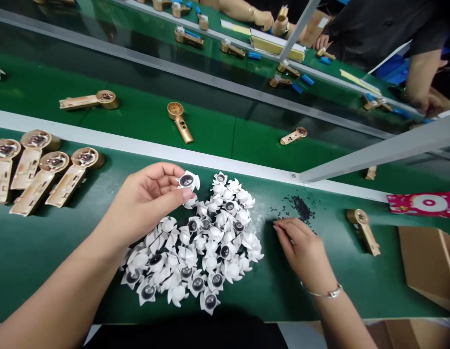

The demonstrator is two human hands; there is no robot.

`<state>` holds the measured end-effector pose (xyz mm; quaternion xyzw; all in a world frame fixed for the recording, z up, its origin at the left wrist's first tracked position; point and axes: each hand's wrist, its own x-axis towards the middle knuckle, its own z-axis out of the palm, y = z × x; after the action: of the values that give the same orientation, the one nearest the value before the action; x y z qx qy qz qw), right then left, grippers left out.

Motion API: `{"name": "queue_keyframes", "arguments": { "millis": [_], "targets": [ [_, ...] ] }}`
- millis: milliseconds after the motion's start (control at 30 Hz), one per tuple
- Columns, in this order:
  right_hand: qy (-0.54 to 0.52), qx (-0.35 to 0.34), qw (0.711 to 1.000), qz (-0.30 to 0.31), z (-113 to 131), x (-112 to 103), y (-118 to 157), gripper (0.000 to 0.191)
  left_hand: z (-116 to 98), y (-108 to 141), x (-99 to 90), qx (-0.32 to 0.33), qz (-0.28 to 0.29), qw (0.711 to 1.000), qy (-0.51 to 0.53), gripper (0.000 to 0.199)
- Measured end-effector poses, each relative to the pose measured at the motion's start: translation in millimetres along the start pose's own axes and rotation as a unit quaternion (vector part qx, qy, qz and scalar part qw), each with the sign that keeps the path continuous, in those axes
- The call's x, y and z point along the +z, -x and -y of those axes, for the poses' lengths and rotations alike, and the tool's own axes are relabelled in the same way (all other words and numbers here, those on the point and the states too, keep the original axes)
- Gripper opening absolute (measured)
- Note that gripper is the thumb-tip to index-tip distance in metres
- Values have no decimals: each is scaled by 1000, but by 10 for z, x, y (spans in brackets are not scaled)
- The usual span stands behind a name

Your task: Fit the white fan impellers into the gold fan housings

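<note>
Between the thumb and fingers of my left hand is a small white fan blade, its dark hub turned up toward me. Below and to the right of that hand spreads a heap of white fan blades on the green worktable. My right hand is pinched, with fingertips low over the table at the left edge of a scatter of tiny black pieces. Whether something sits in that pinch is too small to tell.
Several gold fan housings lie at the left, and one housing at the right. A cardboard box and pink box stand right. Beyond the white rail, a green belt carries housings. Co-workers' hands show opposite.
</note>
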<state>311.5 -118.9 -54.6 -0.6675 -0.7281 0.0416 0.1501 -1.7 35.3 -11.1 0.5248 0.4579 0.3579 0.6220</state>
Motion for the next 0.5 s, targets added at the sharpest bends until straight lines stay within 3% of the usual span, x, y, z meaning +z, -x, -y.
{"name": "queue_keyframes", "arguments": {
  "millis": [300,500],
  "targets": [
    [23,-44,998,32,-102,30,-117,16,11,-6,14,-6,-1,1000,-21,21],
    [-12,4,1000,0,-62,-7,-177,8,21,4,27,-9,4,999,-33,22]
  ]
}}
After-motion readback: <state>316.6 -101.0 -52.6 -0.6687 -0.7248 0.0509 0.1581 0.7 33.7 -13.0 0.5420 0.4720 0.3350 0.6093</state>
